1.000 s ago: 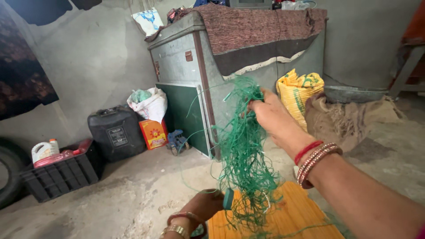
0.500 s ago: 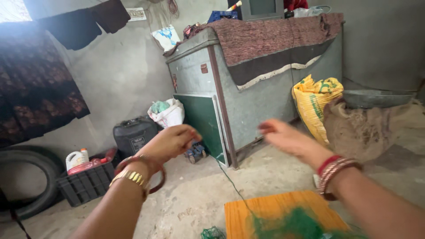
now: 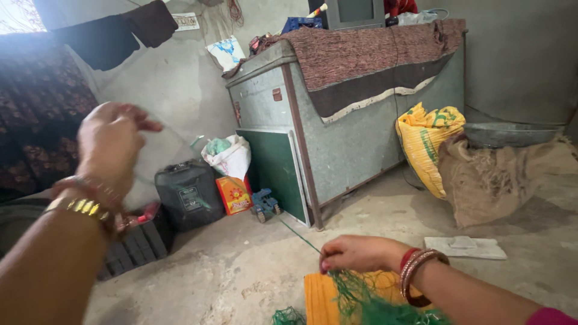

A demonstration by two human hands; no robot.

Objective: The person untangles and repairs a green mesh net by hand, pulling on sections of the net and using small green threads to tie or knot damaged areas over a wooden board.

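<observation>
Head view: orange square packet (image 3: 233, 194) against black canister (image 3: 189, 194), white tied bag (image 3: 229, 157) above, yellow sack (image 3: 426, 144) beside metal cabinet (image 3: 337, 126). Right hand (image 3: 360, 253) pinching green net (image 3: 367, 304) over orange mat (image 3: 320, 299); left hand (image 3: 113, 144) raised, loosely closed, blurred.

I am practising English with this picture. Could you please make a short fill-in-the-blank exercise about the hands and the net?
1. The right hand pinches a thin ____ thread.
2. The net lies on an ____ mat.
3. The left hand is raised, wearing a ____ bangle.

Missing words: green; orange; gold
</observation>
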